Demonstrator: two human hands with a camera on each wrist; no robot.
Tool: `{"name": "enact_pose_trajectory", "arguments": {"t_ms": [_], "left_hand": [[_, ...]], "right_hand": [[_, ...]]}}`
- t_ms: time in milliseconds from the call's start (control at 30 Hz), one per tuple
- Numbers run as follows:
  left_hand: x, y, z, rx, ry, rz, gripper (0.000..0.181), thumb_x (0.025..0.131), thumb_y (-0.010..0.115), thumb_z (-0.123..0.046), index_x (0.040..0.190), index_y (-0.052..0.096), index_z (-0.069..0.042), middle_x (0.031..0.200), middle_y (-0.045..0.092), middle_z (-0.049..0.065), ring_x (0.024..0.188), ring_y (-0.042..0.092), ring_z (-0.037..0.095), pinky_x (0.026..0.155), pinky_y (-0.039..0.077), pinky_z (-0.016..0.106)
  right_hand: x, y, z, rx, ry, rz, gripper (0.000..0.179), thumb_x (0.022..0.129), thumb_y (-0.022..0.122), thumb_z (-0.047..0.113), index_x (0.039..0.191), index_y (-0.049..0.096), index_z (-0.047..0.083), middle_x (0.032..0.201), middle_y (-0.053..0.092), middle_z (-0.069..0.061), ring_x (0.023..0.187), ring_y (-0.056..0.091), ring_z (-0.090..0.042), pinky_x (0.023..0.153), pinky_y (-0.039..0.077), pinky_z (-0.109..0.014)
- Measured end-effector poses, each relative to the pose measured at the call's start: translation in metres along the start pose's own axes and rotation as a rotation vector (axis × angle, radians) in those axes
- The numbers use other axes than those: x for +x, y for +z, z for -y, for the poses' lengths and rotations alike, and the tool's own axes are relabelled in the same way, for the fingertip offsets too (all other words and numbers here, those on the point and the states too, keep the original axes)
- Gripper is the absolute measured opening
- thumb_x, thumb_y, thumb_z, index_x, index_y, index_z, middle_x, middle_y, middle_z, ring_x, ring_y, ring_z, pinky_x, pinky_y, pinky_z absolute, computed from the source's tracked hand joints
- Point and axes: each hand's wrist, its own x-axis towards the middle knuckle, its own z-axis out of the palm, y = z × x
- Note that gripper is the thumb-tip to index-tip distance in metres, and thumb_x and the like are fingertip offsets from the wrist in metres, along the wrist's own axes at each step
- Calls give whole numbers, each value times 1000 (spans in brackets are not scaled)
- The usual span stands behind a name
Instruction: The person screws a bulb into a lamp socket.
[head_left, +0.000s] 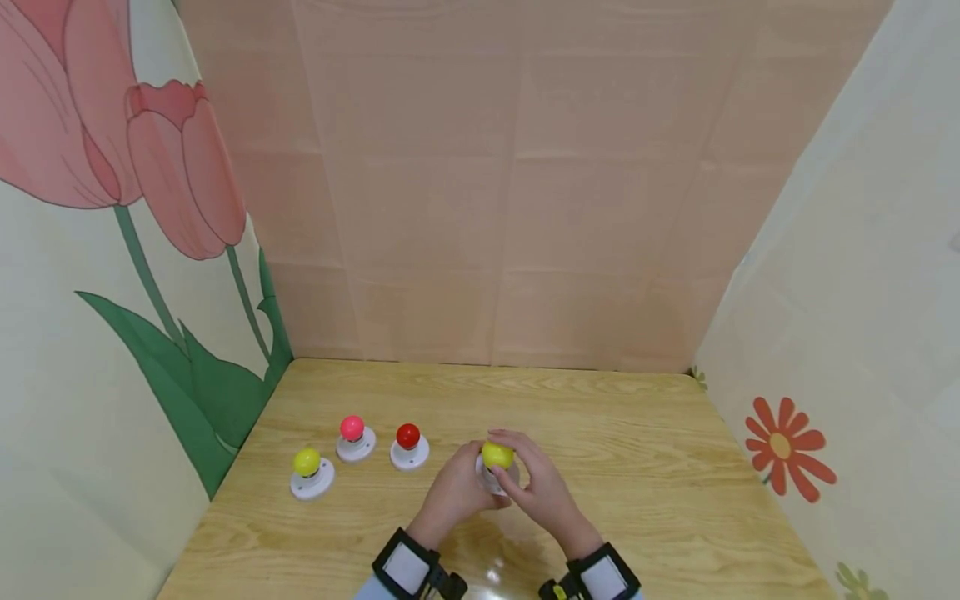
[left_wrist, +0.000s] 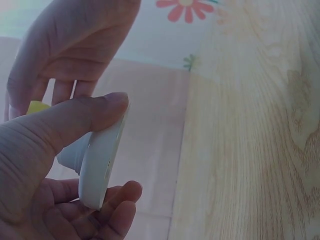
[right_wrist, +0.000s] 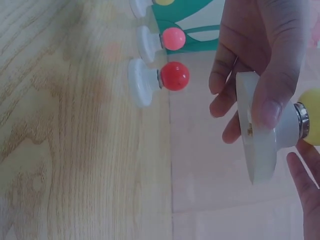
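My left hand (head_left: 461,485) grips a white round lamp holder (left_wrist: 97,167) by its wide base, the thumb on one face and fingers behind the other. A yellow bulb (head_left: 497,455) sits in the holder, with a metal collar (right_wrist: 302,121) showing between them. My right hand (head_left: 543,487) pinches the yellow bulb, thumb on the near side and fingers round the far side. In the left wrist view my right hand hides most of the bulb. Holder and bulb are held up off the wooden table (head_left: 637,467).
Left of my hands stand three more white holders with bulbs: a red bulb (head_left: 408,436), a pink bulb (head_left: 352,428) and another yellow bulb (head_left: 307,462). A pinkish cloth wall (head_left: 510,208) closes the back; printed sheets hang at both sides.
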Motion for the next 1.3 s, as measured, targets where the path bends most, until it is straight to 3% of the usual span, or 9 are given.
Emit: {"name": "enact_pose_trajectory", "arguments": {"t_ms": [467, 833, 1067, 1300], "left_hand": [[-3, 0, 0, -48, -7, -39, 74, 63, 90, -26, 126, 56, -7, 117, 62, 6, 100, 62, 20, 88, 52, 44], [-4, 1, 0, -18, -1, -18, 76, 64, 90, -29, 129, 55, -8, 119, 62, 7, 101, 62, 20, 88, 52, 42], [-3, 1, 1, -14, 21, -34, 74, 64, 89, -28, 127, 56, -7, 118, 63, 8, 102, 63, 21, 89, 51, 42], [-3, 1, 1, -3, 19, -43, 75, 63, 90, -28, 126, 55, -6, 116, 63, 8, 101, 63, 22, 89, 51, 43]], "right_hand": [[0, 2, 0, 10, 21, -63, 43, 85, 74, 16, 125, 58, 15, 124, 59, 2, 116, 57, -17, 102, 43, -20], [0, 2, 0, -30, 59, -58, 35, 84, 75, 21, 116, 62, 23, 120, 56, 1, 109, 58, -16, 88, 54, -36], [-1, 0, -2, 15, -24, -22, 39, 86, 70, 5, 124, 61, 14, 137, 54, -11, 125, 53, -29, 106, 42, -32], [4, -7, 13, 52, -5, 10, 36, 87, 66, -3, 122, 60, 2, 135, 56, -18, 123, 54, -35, 107, 38, -24]]}}
